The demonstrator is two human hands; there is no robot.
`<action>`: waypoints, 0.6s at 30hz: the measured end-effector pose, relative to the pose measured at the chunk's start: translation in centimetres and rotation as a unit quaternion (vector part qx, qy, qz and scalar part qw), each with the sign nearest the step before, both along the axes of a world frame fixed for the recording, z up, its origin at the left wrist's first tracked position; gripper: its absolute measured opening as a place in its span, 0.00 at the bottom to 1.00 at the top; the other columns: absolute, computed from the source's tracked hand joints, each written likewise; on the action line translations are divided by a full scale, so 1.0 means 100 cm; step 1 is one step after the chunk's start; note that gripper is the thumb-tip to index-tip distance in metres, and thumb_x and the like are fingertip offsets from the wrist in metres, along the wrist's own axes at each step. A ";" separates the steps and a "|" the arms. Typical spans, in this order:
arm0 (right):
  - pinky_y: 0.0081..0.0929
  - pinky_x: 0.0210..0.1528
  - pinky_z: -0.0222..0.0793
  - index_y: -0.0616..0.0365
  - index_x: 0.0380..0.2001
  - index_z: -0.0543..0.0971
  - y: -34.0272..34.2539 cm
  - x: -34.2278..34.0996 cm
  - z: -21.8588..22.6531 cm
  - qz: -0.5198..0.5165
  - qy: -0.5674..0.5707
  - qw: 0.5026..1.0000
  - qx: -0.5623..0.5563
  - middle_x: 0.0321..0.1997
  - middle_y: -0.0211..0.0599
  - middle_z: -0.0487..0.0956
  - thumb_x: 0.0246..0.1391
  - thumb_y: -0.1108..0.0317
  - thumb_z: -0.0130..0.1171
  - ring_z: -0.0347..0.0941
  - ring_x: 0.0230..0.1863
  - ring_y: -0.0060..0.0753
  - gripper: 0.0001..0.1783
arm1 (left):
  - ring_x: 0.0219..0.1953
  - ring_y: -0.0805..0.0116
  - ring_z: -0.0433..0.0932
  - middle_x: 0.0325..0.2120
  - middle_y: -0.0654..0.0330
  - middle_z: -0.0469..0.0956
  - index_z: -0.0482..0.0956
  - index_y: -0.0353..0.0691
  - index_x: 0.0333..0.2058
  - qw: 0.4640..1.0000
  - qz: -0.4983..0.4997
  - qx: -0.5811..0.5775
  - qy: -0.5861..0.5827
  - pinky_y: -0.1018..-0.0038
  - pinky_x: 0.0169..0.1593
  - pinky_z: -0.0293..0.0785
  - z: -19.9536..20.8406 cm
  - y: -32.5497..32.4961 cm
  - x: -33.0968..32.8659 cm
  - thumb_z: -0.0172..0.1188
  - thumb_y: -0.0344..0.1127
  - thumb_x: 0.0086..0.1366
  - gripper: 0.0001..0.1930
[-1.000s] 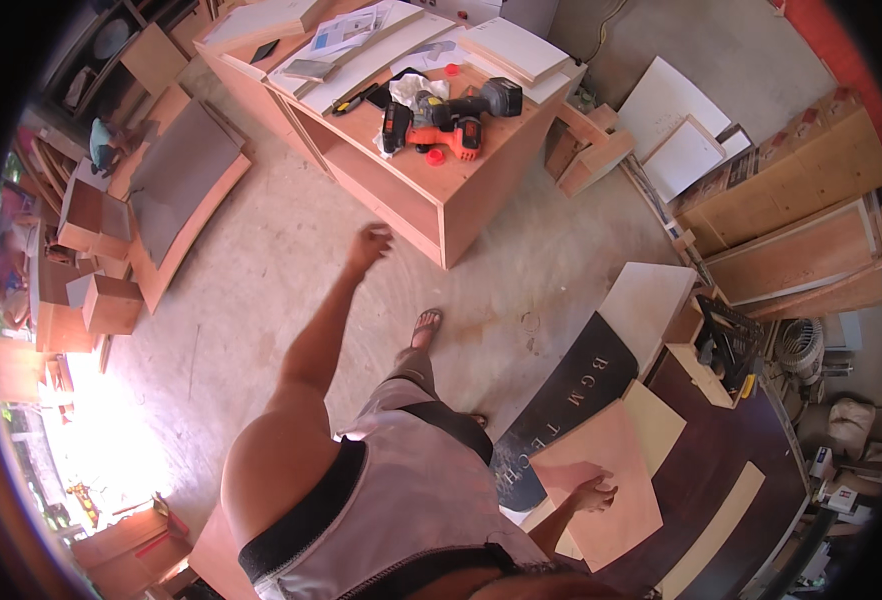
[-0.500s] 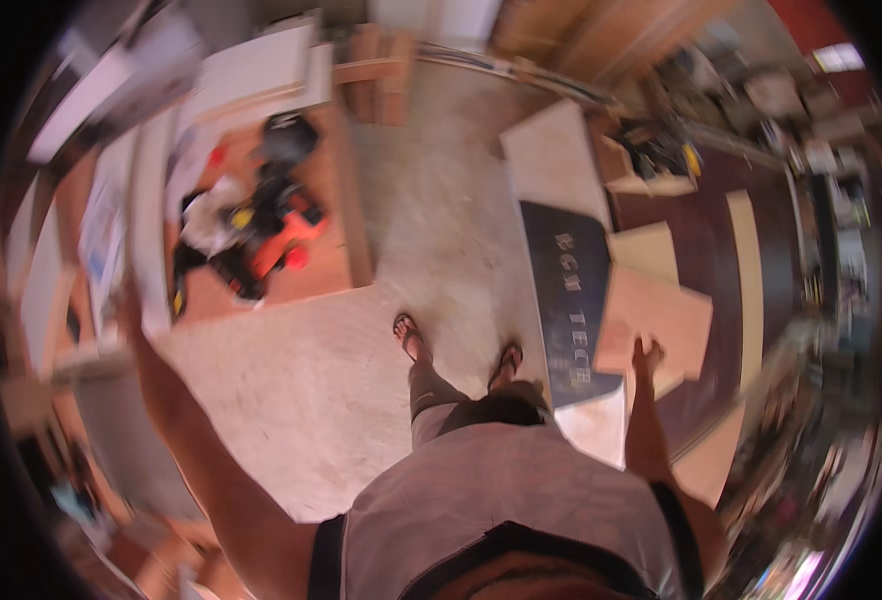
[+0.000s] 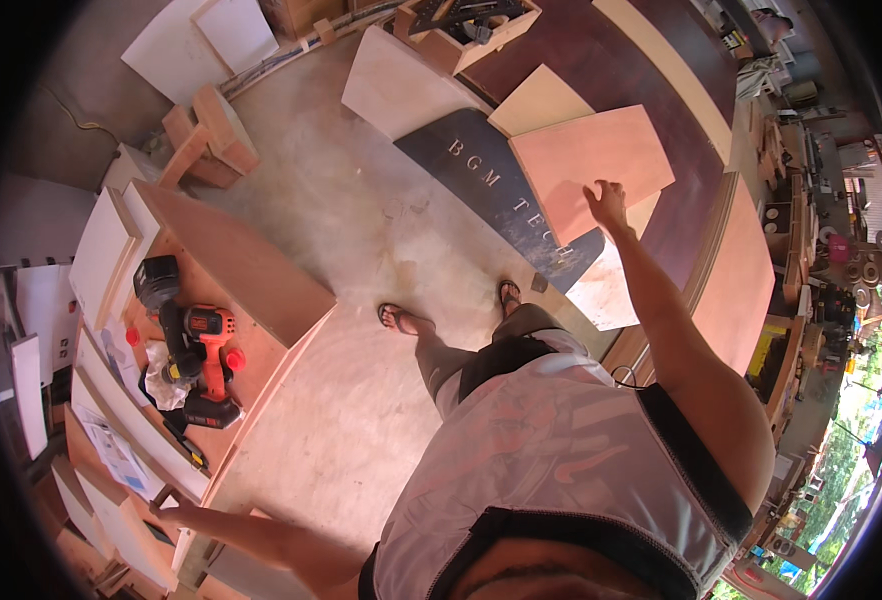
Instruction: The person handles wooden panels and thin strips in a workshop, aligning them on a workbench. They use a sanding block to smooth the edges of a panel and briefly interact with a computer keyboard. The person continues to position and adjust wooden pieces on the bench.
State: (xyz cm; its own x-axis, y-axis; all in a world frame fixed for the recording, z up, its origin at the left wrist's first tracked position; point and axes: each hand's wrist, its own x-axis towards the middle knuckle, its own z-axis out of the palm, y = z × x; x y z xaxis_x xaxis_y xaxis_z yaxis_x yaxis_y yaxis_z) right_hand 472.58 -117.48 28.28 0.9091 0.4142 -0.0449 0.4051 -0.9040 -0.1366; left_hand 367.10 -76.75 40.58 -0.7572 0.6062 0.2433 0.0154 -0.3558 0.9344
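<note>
My right hand (image 3: 606, 204) hovers over or rests lightly on a square plywood panel (image 3: 597, 160), its fingers apart and curled a little, with nothing in them. Whether it touches the panel, I cannot tell. Under that panel lie a smaller pale board (image 3: 541, 98) and a dark, lettered board (image 3: 461, 160). At lower left, my left hand (image 3: 168, 512) is beside the edges of upright white-faced panels (image 3: 121, 515); its fingers are too small and partly hidden to read. Nearby, an orange-and-black cordless drill (image 3: 211, 330) and another dark power tool (image 3: 166, 300) lie on the plywood top.
A wooden box with tools (image 3: 476, 35) stands at the top. Wooden blocks (image 3: 216, 140) sit on the concrete floor (image 3: 311, 130) at upper left. Stacked boards (image 3: 736, 260) are at my right, before crowded shelves (image 3: 811, 230). Printed sheets (image 3: 116, 450) lie near the white panels.
My view has turned right, so the room swings counterclockwise in the picture and looks sharper. My right hand is still over the plywood panel; my left is still by the white panels.
</note>
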 end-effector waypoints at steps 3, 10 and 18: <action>0.55 0.68 0.59 0.51 0.61 0.75 0.007 0.065 -0.044 0.095 -0.028 0.993 0.058 0.66 0.56 0.69 0.62 0.43 0.59 0.62 0.68 0.63 0.32 | 0.64 0.48 0.69 0.61 0.41 0.69 0.68 0.23 0.60 0.983 -0.126 0.067 -0.117 0.52 0.69 0.62 0.011 -0.076 0.109 0.62 0.33 0.61 0.31; 0.75 0.70 0.45 0.41 0.77 0.51 0.001 0.111 -0.093 0.046 0.028 0.994 -0.100 0.80 0.56 0.45 0.61 0.24 0.41 0.41 0.79 0.61 0.50 | 0.45 0.61 0.81 0.46 0.55 0.79 0.67 0.35 0.63 0.792 -0.468 0.059 -0.387 0.65 0.50 0.80 -0.003 -0.173 0.401 0.53 0.50 0.75 0.28; 0.77 0.71 0.26 0.41 0.78 0.47 -0.014 0.119 -0.086 0.079 -0.036 0.995 -0.043 0.81 0.59 0.41 0.65 0.26 0.29 0.32 0.82 0.57 0.47 | 0.51 0.59 0.73 0.49 0.53 0.73 0.58 0.48 0.73 0.802 -0.493 -0.333 0.039 0.64 0.55 0.69 -0.122 -0.296 0.750 0.50 0.54 0.76 0.32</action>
